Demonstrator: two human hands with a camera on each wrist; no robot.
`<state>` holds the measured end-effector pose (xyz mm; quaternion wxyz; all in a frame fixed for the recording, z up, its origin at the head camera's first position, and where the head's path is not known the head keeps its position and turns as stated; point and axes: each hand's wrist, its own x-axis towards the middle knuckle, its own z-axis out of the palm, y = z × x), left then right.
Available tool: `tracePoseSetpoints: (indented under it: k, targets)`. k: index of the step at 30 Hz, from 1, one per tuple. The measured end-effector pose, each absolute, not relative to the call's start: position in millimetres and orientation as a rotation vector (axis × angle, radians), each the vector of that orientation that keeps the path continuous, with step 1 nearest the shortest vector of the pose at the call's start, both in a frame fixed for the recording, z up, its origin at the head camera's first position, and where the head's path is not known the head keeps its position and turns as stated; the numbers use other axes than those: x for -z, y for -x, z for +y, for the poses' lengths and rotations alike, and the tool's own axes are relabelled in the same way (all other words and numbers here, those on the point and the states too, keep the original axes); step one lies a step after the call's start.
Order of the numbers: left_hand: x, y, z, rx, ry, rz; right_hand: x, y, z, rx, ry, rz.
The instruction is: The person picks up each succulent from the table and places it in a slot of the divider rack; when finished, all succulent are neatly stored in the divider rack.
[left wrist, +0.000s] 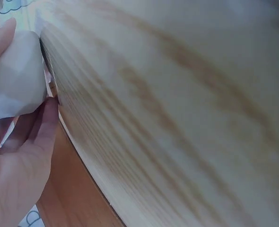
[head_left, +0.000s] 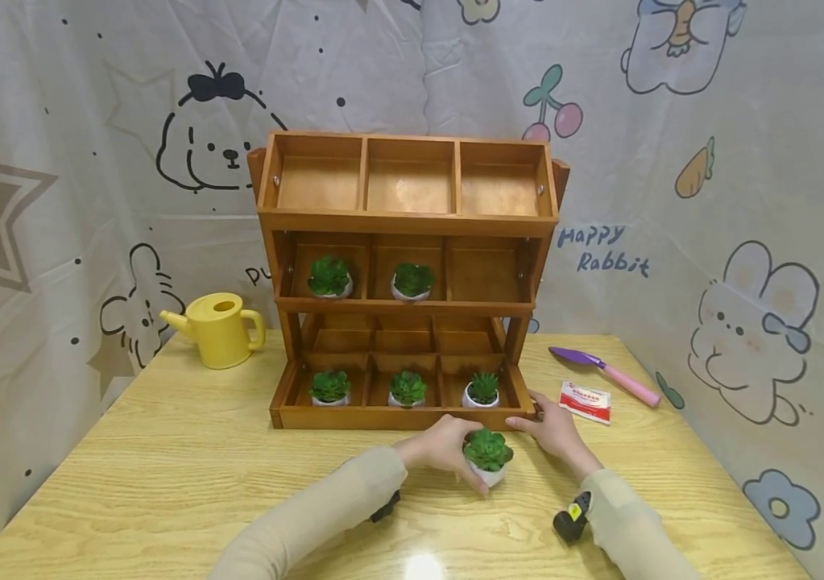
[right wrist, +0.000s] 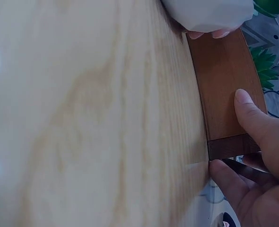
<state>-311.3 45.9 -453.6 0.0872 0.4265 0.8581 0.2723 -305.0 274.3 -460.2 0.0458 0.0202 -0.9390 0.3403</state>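
Note:
In the head view my left hand holds a small potted succulent in front of the wooden plant shelf. Thumb and fingers lie on opposite sides of its white faceted pot, seen close up in the left wrist view. My right hand grips the shelf's lower front right corner. In the right wrist view its thumb rests on the front board, while the other fingers bend round the end. Three potted succulents stand in the shelf's bottom front row, the rightmost being a spiky one.
Two more succulents, one at left and one in the middle, sit on the middle tier. A yellow watering can stands left of the shelf. To the right lie a red and white packet and a purple trowel with a pink handle.

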Motion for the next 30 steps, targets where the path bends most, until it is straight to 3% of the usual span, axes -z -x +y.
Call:
tracePoseSetpoints:
  k: [30]
  targets:
    - [452.9,313.6,46.0,-0.928,-1.439,2.575,456.6,303.3,273.2,-1.08,-0.065,-2.86]
